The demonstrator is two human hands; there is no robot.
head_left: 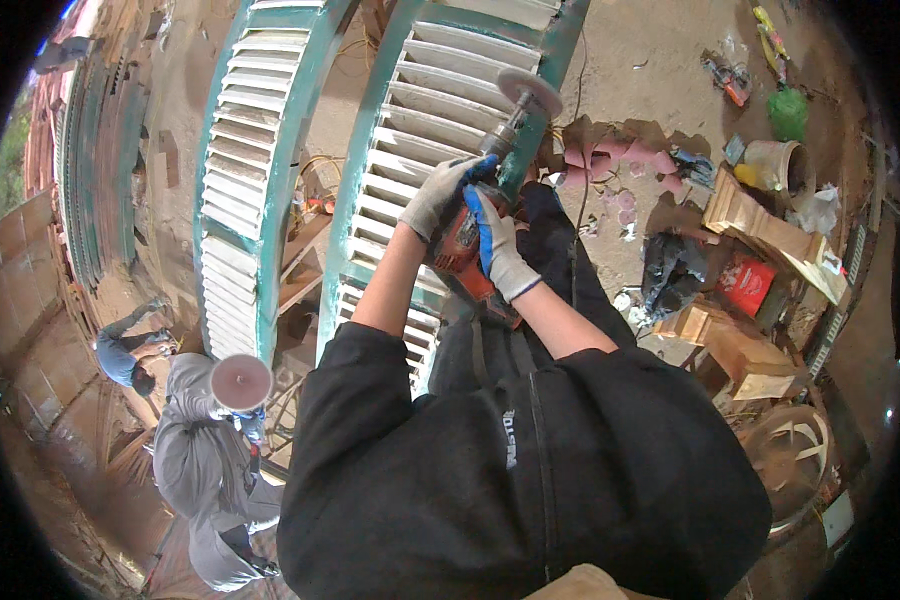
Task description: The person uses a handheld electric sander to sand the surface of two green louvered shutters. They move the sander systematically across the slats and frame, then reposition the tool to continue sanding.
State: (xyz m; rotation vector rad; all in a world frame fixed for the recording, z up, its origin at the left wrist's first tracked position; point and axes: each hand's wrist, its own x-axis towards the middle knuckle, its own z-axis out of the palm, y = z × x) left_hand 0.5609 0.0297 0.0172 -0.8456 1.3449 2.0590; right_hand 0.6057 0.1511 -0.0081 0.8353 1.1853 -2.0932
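A red-orange power drill (pixel 460 243) with a long chuck carries a round pinkish sanding disc (pixel 532 92). My left hand (pixel 438 196), in a white glove with blue on it, wraps round the drill's front, behind the chuck. Gloved alike, my right hand (pixel 500 248) grips the drill's body farther back, its fingers partly hidden. Under the drill lies a louvered shutter (pixel 366 150) with a green frame and whitish slats. The disc is over the shutter's right rail; whether it touches the wood I cannot tell.
A second green shutter (pixel 288 115) lies to the left. Beyond it, a person in grey (pixel 195 430) is near another sanding disc (pixel 241 383); a person in blue (pixel 118 358) bends farther off. At right are pink discs (pixel 625 155), a bucket (pixel 773 165), wooden pieces (pixel 760 230) and a cord (pixel 582 190).
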